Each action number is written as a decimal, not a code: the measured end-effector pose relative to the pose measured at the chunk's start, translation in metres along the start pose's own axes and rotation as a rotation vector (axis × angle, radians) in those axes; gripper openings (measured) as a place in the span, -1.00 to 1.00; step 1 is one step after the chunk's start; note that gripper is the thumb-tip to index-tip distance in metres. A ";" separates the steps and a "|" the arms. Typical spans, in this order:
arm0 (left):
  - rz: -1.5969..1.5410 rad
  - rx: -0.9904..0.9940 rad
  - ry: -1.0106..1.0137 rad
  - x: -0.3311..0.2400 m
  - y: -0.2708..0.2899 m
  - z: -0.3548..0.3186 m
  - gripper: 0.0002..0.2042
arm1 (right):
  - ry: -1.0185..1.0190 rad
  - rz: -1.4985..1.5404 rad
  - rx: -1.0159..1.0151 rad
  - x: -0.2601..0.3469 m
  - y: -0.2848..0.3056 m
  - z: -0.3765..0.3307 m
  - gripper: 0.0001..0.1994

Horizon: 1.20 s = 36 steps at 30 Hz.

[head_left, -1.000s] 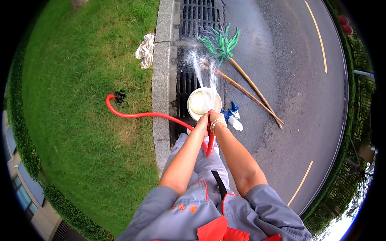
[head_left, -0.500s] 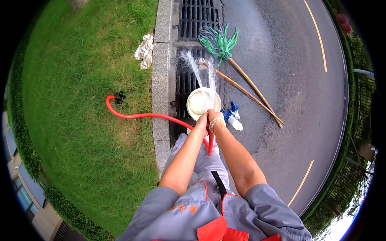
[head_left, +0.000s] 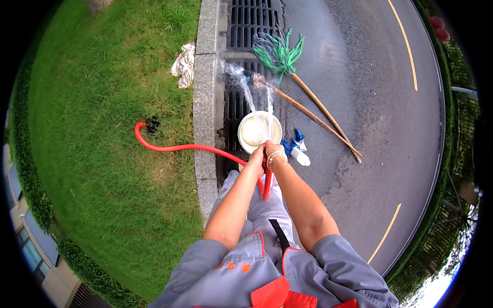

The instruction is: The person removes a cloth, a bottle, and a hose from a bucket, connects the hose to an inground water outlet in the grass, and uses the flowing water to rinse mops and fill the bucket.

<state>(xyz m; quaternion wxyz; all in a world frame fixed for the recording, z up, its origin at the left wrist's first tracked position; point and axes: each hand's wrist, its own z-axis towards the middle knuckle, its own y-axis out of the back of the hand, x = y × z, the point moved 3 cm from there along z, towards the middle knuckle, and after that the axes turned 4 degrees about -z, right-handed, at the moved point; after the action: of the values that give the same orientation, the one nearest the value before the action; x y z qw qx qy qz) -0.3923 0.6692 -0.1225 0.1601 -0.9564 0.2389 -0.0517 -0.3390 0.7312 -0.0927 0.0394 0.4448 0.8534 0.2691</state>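
Note:
Both hands are closed together around the end of a red hose (head_left: 194, 147), over the near rim of a white bucket (head_left: 279, 120). My left hand (head_left: 258, 159) and my right hand (head_left: 275, 150), with a beaded bracelet at its wrist, press on the hose end. Water (head_left: 245, 88) shoots from it in two jets across the bucket toward the drain grate (head_left: 236, 105). Pale, foamy-looking content shows inside the bucket. In the spray lies the pinkish-grey head of a thin-handled mop (head_left: 259, 80). Beyond it a green and grey mop (head_left: 280, 55) rests on wet asphalt.
A blue cloth or glove (head_left: 298, 137) and a white bottle (head_left: 300, 157) lie right of the bucket. The mop handles cross farther right. A granite curb (head_left: 205, 102) separates the grass from the road, and a crumpled whitish cloth (head_left: 184, 65) lies beside it. The hose runs over the curb.
The two water jets have spread slightly apart, the left one now landing farther left on the grate. My hands keep their grip on the hose, and its lower loop has shifted slightly left.

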 end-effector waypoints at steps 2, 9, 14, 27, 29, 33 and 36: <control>0.012 0.020 0.027 0.002 0.001 0.000 -0.69 | 0.062 -0.045 0.011 -0.001 -0.001 0.003 -0.62; 0.053 0.396 -0.173 0.020 0.010 0.000 -0.38 | -0.061 0.199 0.043 0.016 0.007 -0.004 -0.67; 0.510 0.526 -0.247 0.055 0.017 -0.049 -0.24 | -0.131 0.287 0.148 0.015 0.016 0.022 -0.71; 0.716 0.418 -0.427 0.045 0.007 -0.064 -0.48 | -0.161 0.444 0.057 0.009 0.032 0.041 -0.69; 0.717 0.419 -0.438 0.045 0.011 -0.063 -0.49 | -0.139 0.379 0.096 0.009 0.025 0.034 -0.70; 0.746 0.384 -0.409 0.047 0.010 -0.061 -0.50 | -0.128 0.369 0.087 0.008 0.025 0.040 -0.71; 0.730 0.358 -0.417 0.046 0.007 -0.063 -0.50 | -0.142 0.338 0.118 0.014 0.022 0.037 -0.72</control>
<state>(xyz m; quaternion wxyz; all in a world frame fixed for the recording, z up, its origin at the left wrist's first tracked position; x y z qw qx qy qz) -0.3661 0.6237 -0.0645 0.3750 -0.7570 0.5102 0.1612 -0.3203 0.7677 -0.1110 0.0275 0.6011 0.7759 0.1895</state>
